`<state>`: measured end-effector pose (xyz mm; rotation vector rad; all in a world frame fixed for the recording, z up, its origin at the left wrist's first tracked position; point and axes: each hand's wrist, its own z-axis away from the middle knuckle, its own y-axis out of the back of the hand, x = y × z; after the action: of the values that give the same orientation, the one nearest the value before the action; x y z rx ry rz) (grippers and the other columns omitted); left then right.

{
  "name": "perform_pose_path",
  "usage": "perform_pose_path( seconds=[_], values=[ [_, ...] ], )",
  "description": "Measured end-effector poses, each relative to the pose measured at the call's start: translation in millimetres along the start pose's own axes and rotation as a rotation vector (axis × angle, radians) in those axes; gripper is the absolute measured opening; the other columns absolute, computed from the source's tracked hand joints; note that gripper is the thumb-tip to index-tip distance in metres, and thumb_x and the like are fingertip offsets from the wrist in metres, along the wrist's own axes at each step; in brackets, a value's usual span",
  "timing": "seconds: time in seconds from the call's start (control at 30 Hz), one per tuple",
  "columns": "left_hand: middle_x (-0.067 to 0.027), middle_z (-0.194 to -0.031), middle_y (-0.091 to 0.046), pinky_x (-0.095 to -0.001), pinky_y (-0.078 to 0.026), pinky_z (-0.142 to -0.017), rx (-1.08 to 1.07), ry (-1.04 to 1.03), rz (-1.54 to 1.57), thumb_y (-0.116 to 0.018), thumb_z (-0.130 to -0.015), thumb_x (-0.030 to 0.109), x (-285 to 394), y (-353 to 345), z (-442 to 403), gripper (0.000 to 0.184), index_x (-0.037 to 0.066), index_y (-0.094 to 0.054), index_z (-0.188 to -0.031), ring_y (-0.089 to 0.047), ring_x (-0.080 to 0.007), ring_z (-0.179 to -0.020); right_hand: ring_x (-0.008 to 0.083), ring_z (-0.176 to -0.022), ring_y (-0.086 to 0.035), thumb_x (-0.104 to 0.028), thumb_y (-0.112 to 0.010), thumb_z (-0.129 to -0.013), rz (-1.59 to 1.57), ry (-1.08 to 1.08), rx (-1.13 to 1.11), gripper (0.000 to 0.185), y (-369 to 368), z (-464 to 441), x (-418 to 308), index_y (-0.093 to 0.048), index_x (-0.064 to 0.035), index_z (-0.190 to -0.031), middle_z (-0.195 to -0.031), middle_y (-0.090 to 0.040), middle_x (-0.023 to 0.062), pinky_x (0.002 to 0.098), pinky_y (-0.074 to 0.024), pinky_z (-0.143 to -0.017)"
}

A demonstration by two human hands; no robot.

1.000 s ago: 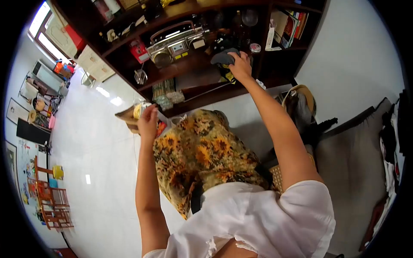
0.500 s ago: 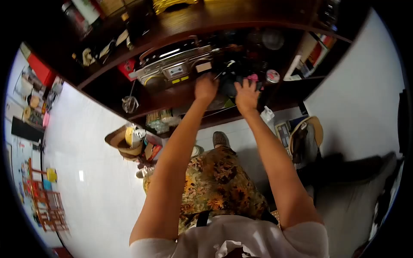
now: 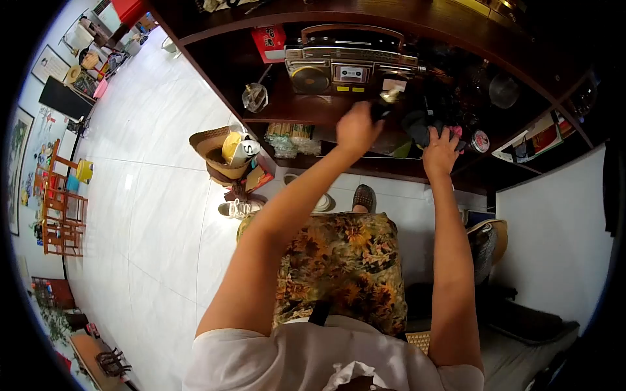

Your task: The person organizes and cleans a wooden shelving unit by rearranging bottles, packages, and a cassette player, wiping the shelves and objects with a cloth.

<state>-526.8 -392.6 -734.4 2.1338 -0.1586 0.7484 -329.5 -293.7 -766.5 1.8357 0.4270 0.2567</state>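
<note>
My left hand (image 3: 357,132) is closed around a small dark thing with a pale gold top (image 3: 389,96), which I cannot name for certain. It is in front of a silver cassette radio (image 3: 352,68) with a brown handle. My right hand (image 3: 441,153) rests with spread fingers on a dark, soft-looking bundle (image 3: 417,126) on the shelf. Something pink shows by its fingertips. Right of that hand stands a small round tin (image 3: 480,141) with a pinkish lid. My right palm's underside and part of the bundle are hidden.
The dark wooden shelf unit (image 3: 287,111) holds a red box (image 3: 268,43), a glass piece (image 3: 255,97) and wrapped bundles (image 3: 290,138). A straw hat (image 3: 212,146) and white sneakers (image 3: 240,208) are on the floor at left. Another hat (image 3: 499,238) lies at right.
The view has swung, so the shelf appears further right and nearer. My left hand has come away from the bundle with the gold-topped dark thing. My right hand still lies on the bundle.
</note>
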Motion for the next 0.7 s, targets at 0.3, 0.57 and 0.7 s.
perform_pose_path(
  seconds=[0.3, 0.57, 0.7],
  values=[
    [-0.0175, -0.082, -0.065, -0.0406, -0.049, -0.069, 0.273, 0.375, -0.024, -0.072, -0.078, 0.022, -143, 161, 99, 0.034, 0.002, -0.055, -0.099, -0.063, -0.0349, -0.074, 0.0392, -0.124, -0.040, -0.019, -0.051, -0.088, -0.192, 0.318, -0.042, 0.025, 2, 21, -168, -0.064, -0.0190, -0.110, -0.128, -0.050, 0.0118, 0.0600, -0.0388, -0.088],
    [-0.0223, -0.091, -0.066, -0.0476, -0.048, -0.075, 0.360, 0.606, -0.242, -0.073, -0.073, 0.027, -261, 195, 116, 0.039, 0.004, -0.053, -0.098, -0.062, -0.0413, -0.088, 0.0381, -0.132, -0.032, -0.010, -0.061, -0.079, -0.266, 0.675, -0.067, 0.046, 3, 11, -279, -0.058, -0.0240, -0.123, -0.134, -0.044, 0.0119, 0.0627, -0.0316, -0.100],
    [-0.0214, -0.086, -0.066, -0.0495, -0.048, -0.074, 0.216, 0.617, -0.441, -0.069, -0.073, 0.021, -300, 185, 102, 0.029, 0.005, -0.053, -0.091, -0.062, -0.0411, -0.085, 0.0374, -0.138, -0.025, -0.013, -0.065, -0.080, -0.547, 0.579, -0.273, 0.055, 4, -15, -233, -0.050, -0.0311, -0.130, -0.147, -0.031, 0.0091, 0.0635, -0.0319, -0.102]
  ],
)
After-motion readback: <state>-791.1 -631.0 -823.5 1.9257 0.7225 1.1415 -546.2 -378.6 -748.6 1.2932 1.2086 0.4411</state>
